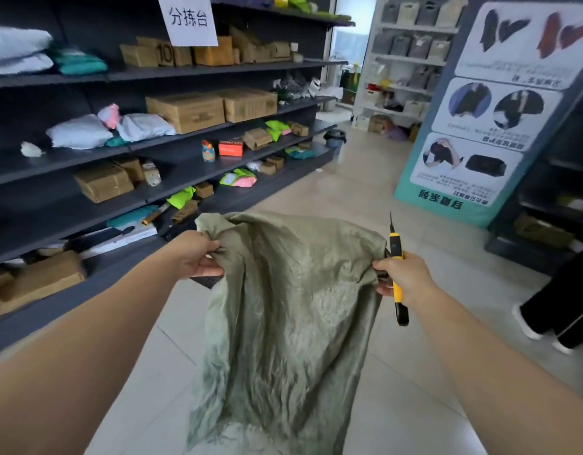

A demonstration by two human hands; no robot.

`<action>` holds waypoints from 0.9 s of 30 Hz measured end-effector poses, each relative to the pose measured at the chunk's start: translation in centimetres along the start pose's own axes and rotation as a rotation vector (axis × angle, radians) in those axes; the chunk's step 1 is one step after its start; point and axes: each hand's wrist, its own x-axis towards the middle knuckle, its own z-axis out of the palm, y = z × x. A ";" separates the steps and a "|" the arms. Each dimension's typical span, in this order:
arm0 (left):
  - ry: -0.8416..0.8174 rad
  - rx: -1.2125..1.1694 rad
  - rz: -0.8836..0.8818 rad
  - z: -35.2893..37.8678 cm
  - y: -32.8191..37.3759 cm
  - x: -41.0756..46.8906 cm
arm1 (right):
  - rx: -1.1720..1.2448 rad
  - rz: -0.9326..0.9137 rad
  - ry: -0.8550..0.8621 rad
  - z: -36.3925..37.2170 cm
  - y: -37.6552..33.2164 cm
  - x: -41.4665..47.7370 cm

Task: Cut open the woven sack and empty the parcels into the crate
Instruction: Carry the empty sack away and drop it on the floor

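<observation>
Head view: woven sack hangs slack in the air over the tiled floor, held at its 2 upper corners. It looks thin, soft, crumpled and light; judged empty or nearly so, no bulge of parcels shows. Left hand grip is pinched on the left corner. Right hand grip is clamped on the right corner together with a yellow utility knife, blade up. No crate in view. Shelves at left carry boxes and bagged parcels.
</observation>
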 end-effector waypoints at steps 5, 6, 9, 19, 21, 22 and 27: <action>-0.073 -0.017 0.025 6.6 4.2 5.6 | 0.049 0.021 0.067 -2.9 -1.2 6.2; -0.091 -0.015 0.030 7.9 5.1 6.9 | 0.052 0.023 0.082 -3.4 -1.5 7.7; -0.134 0.000 0.047 11.5 7.5 10.8 | 0.066 0.027 0.123 -4.5 -2.4 11.9; -0.281 0.085 0.083 22.7 18.2 25.3 | 0.146 0.048 0.255 -7.0 -7.2 26.9; -0.308 0.098 0.098 24.7 20.5 28.0 | 0.157 0.041 0.270 -7.5 -8.4 29.9; -0.315 0.105 0.103 25.6 21.5 29.1 | 0.156 0.040 0.279 -7.7 -8.8 31.3; -0.343 0.151 0.096 31.0 25.7 36.1 | 0.158 0.075 0.314 -8.7 -11.1 39.5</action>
